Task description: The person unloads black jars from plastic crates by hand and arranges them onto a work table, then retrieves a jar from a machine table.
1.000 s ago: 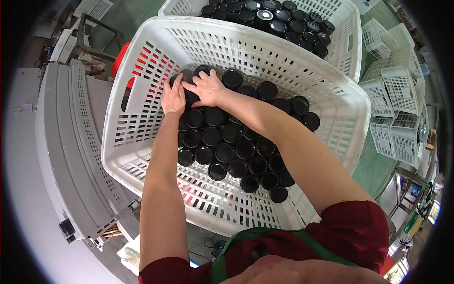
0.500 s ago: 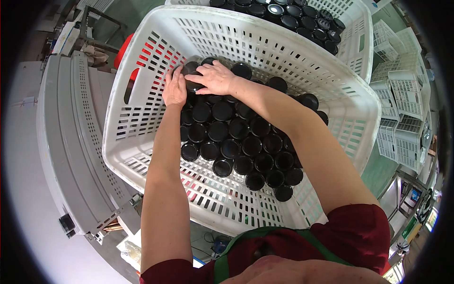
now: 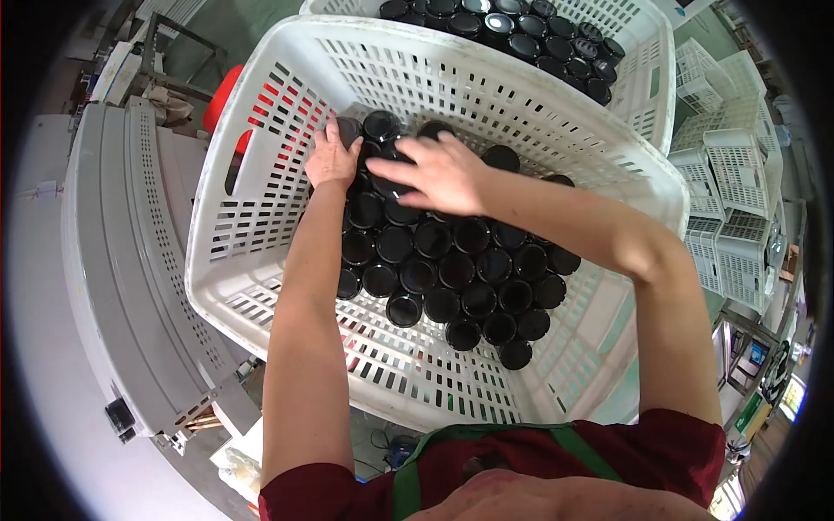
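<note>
A white slatted plastic crate [image 3: 417, 65] holds many glossy black round jars [image 3: 432, 240], packed close together in rows, most with a round end facing up. My left hand [image 3: 333, 161] is at the far left corner of the crate, with its fingers and thumb around one black jar [image 3: 349, 130] by the wall. My right hand [image 3: 445, 178] is over the jars to the right of it, fingers stretched out and somewhat smeared by motion. Nothing shows in its grasp. Another black jar [image 3: 381, 126] lies between the hands, near the back wall.
Behind stands a second white crate [image 3: 638, 113] with more black jars [image 3: 526, 45]. Stacked white crates [image 3: 738, 174] are on the right. A grey machine housing [image 3: 117, 260] runs along the left, and a red object [image 3: 224, 100] sits behind the crate's left corner.
My right hand has moved away from my left, to the right and nearer me, its fingers now spread. My left hand remains in the corner. Jars beneath the hands look shifted.
</note>
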A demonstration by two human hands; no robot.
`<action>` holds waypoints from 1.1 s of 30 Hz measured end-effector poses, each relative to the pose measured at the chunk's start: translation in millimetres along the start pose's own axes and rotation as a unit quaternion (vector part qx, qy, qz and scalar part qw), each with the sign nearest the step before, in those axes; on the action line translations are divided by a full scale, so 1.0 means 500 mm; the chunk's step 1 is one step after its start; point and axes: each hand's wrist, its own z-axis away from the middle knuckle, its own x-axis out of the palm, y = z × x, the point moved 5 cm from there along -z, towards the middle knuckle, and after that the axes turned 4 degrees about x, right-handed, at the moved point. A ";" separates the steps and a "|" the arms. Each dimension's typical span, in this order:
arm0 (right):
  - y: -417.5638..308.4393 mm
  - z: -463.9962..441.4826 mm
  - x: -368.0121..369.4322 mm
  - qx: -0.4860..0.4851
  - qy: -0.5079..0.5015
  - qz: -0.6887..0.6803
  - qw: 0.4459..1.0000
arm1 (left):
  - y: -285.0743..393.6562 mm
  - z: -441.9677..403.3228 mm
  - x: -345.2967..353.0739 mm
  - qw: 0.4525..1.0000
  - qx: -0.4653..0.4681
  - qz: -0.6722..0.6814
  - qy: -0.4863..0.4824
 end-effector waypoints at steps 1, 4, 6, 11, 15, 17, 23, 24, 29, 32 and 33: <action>-0.009 0.028 -0.004 -0.018 -0.017 0.008 1.000 | 0.010 0.000 -0.002 1.000 0.013 0.007 0.011; -0.020 0.094 -0.001 -0.019 -0.118 -0.006 0.993 | 0.039 0.007 -0.017 1.000 -0.002 -0.017 -0.021; -0.025 0.120 0.013 -0.027 -0.152 0.029 0.988 | 0.052 0.015 -0.039 0.999 -0.025 -0.018 -0.043; -0.040 0.139 0.032 -0.052 -0.180 0.079 0.979 | 0.038 -0.003 -0.019 0.998 -0.036 0.003 -0.057; -0.060 0.133 0.044 -0.023 -0.198 0.088 0.976 | 0.037 0.014 -0.023 0.996 -0.035 0.017 -0.076; -0.071 0.135 0.054 -0.044 -0.170 0.107 0.979 | 0.044 0.032 -0.032 0.994 -0.032 0.012 -0.100; -0.087 0.136 0.066 -0.041 -0.168 0.115 0.978 | 0.069 0.058 -0.081 0.993 -0.009 -0.010 -0.115; -0.085 0.135 0.067 -0.026 -0.163 0.115 0.980 | 0.067 0.059 -0.097 0.994 -0.010 -0.005 -0.105; -0.081 0.112 0.044 0.038 -0.169 0.056 0.983 | 0.072 0.098 -0.246 0.995 0.023 0.093 -0.034; -0.054 0.101 0.033 0.166 -0.150 -0.077 0.972 | 0.068 0.164 -0.355 0.990 0.033 0.139 -0.014; -0.052 0.095 0.016 0.227 -0.147 -0.122 0.955 | 0.062 0.192 -0.394 0.989 0.034 0.147 -0.004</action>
